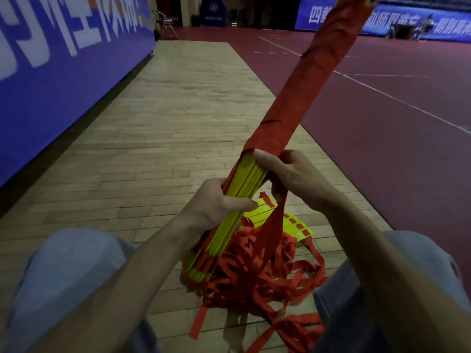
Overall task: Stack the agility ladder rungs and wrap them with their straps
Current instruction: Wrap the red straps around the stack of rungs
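Wooden floor [165,118]: one strip of pale, matt planks running away from the person.
Court surface [382,123]: one smooth maroon area to the right of the planks, crossed by thin white lines.
Near banner [51,72]: one blue fabric wall along the left edge with large white characters.
Far banner [446,24]: a second blue one across the back of the hall.
Knees [68,271]: two, in light blue cloth, one on each side of the ladder.
Stack of rungs [224,235]: one bundle of flat yellow plastic slats, edges packed together, held tilted up off the floor between the knees; the exact count is unclear.
Wrapped strap [313,72]: red woven webbing, flat and matt, covering the upper half of the stack up to the top edge of the view.
Loose straps [254,273]: a tangled heap of red ribbons on the planks below the stack.
Fanned rungs [298,225]: at least four yellow slats with red strap slots, lying on the floor behind the heap.
Left hand [219,202]: fingers curled round the yellow stack, thumb laid across its front.
Right hand [293,174]: thumb on the stack where the wrapping begins, fingers closed round a strap leading down to the heap.
Folding chair [165,21]: one, metal-framed, far off by the near banner.
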Action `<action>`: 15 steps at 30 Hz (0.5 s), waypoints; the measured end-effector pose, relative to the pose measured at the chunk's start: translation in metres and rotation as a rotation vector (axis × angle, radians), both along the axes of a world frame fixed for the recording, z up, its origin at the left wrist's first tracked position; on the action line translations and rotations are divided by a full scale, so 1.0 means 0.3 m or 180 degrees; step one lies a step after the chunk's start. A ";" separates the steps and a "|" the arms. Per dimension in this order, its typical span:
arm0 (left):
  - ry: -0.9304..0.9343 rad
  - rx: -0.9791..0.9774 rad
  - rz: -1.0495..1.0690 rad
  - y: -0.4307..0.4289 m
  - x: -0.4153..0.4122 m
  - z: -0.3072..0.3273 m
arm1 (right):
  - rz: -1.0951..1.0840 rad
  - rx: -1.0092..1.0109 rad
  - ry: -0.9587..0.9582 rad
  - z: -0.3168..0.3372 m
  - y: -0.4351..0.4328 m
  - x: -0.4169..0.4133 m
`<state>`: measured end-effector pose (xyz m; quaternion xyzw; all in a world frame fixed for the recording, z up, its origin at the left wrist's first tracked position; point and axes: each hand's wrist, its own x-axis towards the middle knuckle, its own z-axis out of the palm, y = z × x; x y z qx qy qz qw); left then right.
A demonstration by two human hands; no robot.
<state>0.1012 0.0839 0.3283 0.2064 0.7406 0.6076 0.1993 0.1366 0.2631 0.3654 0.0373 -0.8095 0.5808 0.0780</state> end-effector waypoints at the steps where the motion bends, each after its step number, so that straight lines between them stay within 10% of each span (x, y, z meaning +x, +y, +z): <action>1: 0.0369 -0.0353 0.0308 0.003 -0.009 -0.006 | -0.0044 0.0051 -0.0106 -0.006 0.000 0.001; 6: 0.1846 -0.2183 0.1436 0.015 -0.020 -0.055 | -0.0325 0.0164 -0.0436 -0.078 -0.063 -0.019; 15: 0.2357 -0.1623 0.0628 0.105 0.081 -0.120 | -0.1588 -0.0765 -0.0569 -0.132 -0.062 -0.056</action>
